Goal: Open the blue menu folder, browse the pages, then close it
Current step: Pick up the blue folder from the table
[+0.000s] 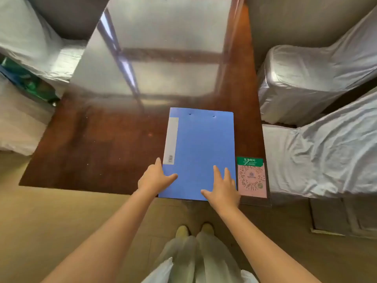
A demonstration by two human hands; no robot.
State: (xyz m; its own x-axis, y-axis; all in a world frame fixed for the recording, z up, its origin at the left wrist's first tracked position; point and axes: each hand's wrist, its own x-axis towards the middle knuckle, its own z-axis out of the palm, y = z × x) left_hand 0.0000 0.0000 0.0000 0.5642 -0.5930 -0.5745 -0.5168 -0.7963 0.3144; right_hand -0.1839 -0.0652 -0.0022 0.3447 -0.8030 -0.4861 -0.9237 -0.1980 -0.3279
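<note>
The blue menu folder (202,148) lies closed and flat on the dark wooden table (98,148), near its front right corner, with a white label strip along its left side. My left hand (156,177) rests at the folder's front left corner, thumb on the cover and fingers along the left edge. My right hand (223,187) lies flat on the cover near the front right corner, fingers spread. Neither hand grips anything.
A pink and green QR code card (252,177) in a clear stand sits just right of the folder at the table edge. Chairs in white covers (318,152) stand to the right, more covered seats (30,43) to the left. The table's far half reflects glare.
</note>
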